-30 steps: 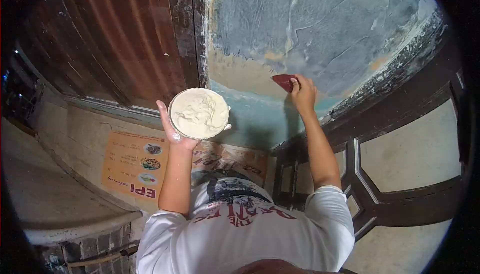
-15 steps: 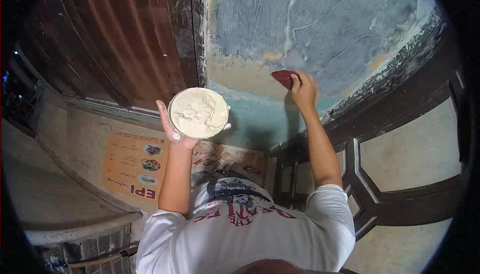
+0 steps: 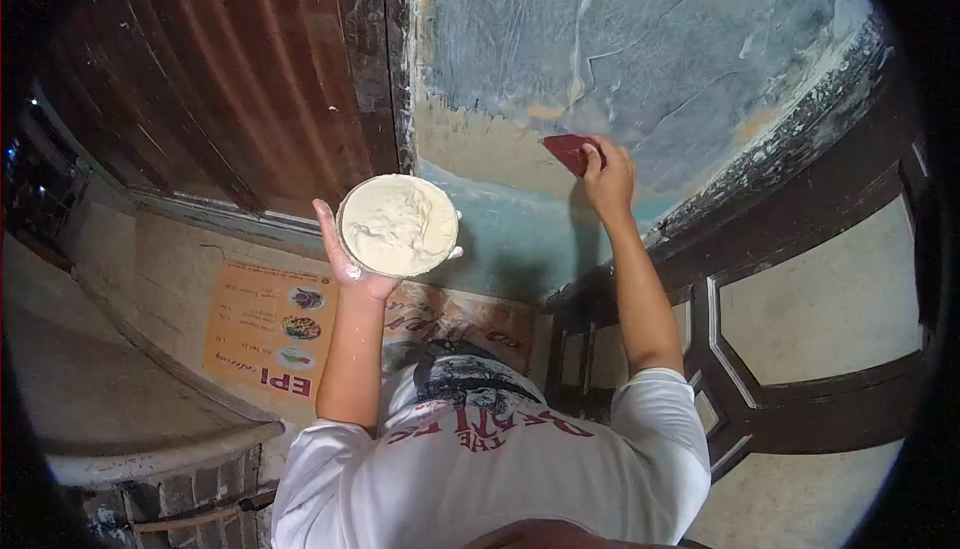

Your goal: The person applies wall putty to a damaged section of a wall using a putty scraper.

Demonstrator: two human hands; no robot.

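Observation:
My left hand (image 3: 345,254) is raised and cups a round bowl (image 3: 398,226) full of thick white putty, held level in front of the wall. My right hand (image 3: 608,181) reaches higher and presses a dark red scraper (image 3: 568,150) flat against the wall (image 3: 640,39). The scraper's blade sits at the border between a tan patch and the grey-blue skimmed surface above it. A band of teal paint runs just below the scraper.
A dark corrugated door (image 3: 230,79) stands left of the wall, with a dark frame post (image 3: 385,59) between them. An orange poster (image 3: 268,334) lies low on the left. A dark wooden lattice panel (image 3: 790,349) fills the right side.
My right hand has slid the scraper slightly upward along the wall. The bowl in my left hand has stayed almost still.

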